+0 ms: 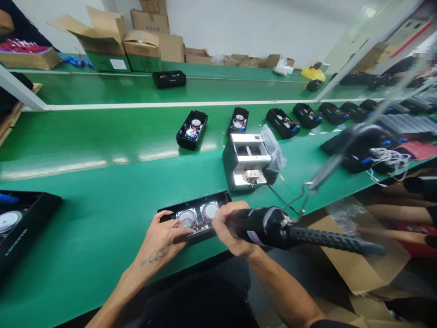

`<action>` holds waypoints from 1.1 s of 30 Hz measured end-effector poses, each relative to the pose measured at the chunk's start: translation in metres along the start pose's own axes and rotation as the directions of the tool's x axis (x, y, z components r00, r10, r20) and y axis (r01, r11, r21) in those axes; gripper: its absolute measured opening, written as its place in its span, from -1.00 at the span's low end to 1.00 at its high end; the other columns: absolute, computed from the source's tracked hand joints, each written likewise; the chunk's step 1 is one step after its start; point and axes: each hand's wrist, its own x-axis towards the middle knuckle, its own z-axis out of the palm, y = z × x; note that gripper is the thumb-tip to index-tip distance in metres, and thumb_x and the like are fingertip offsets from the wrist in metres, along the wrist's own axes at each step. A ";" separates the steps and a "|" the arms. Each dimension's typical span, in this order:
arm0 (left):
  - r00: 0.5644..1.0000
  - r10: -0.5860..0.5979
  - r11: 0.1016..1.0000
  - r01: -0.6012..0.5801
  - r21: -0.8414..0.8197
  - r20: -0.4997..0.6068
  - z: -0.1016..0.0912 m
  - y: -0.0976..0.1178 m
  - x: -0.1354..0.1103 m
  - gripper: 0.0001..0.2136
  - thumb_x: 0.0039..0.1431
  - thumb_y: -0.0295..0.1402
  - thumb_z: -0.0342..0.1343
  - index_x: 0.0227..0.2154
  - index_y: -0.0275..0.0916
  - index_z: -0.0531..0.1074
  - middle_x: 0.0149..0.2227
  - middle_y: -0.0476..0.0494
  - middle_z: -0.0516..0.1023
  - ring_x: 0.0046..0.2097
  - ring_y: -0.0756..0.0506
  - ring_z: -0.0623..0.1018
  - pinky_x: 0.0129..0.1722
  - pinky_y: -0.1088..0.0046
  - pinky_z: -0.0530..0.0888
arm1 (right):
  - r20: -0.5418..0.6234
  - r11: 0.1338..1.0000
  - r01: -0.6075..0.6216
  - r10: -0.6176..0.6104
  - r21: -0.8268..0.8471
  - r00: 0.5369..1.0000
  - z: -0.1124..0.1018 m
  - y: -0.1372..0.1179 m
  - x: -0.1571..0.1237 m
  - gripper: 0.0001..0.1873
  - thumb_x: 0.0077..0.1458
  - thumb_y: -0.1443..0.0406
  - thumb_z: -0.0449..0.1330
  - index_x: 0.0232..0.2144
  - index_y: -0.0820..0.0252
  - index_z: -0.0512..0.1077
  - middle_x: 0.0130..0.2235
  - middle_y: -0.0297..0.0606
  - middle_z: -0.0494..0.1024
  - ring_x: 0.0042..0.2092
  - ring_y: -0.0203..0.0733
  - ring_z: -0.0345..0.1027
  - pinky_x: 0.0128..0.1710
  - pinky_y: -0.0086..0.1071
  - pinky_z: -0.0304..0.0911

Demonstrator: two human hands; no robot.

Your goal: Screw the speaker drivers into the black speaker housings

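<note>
A black speaker housing (201, 237) lies open-side up at the green table's front edge, two round speaker drivers (186, 217) and red wires showing inside. My left hand (167, 234) grips its left end, with fingers reaching over the rim near the wires. In my right hand (235, 228) is a black electric screwdriver (266, 225), held nearly level over the housing's right end and hanging from a spring hook. The screwdriver's tip is hidden behind my fingers. Just beyond the housing stands a silver-and-black screw feeder (247, 161).
Several open speaker housings (192, 130) line the green conveyor behind the table. Another housing (27, 228) sits at the left edge. Cardboard boxes (105, 41) stand at the back. An open carton (362, 255) is at lower right, near another person's arms (385, 223).
</note>
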 end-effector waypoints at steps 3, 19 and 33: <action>0.998 -0.009 1.000 0.011 0.029 -0.056 0.003 -0.002 0.000 -0.83 0.17 -0.37 0.28 -0.20 0.03 0.64 -0.30 0.05 0.71 -0.31 -0.10 0.63 0.15 0.00 0.35 | -0.114 0.995 0.070 -0.061 0.074 0.992 -0.016 -0.009 0.022 -0.63 0.21 0.28 0.29 0.02 -0.01 0.31 -0.56 -0.56 0.36 -0.59 -0.29 0.28 -0.55 -0.33 0.30; 0.991 -0.090 0.996 0.093 0.019 -0.099 0.010 0.005 0.007 -0.75 0.06 -0.43 0.27 -0.17 -0.05 0.57 -0.36 0.08 0.69 -0.36 -0.09 0.61 0.15 -0.05 0.37 | -0.264 0.994 -0.025 0.053 0.107 0.963 -0.071 0.002 0.083 -0.67 0.07 0.28 0.41 -0.14 0.07 0.41 -0.61 -0.63 0.32 -0.65 -0.39 0.17 -0.61 -0.39 0.15; 0.988 -0.140 0.990 0.138 -0.030 -0.065 0.001 0.022 0.013 -0.92 0.15 -0.42 0.20 -0.44 -0.13 0.50 -0.49 0.07 0.60 -0.40 -0.05 0.55 0.15 0.10 0.33 | -0.001 0.956 0.009 -0.009 0.292 1.000 0.045 -0.008 0.026 -0.63 0.19 0.27 0.33 -0.01 -0.06 0.31 -0.52 -0.55 0.29 -0.58 -0.31 0.22 -0.54 -0.31 0.27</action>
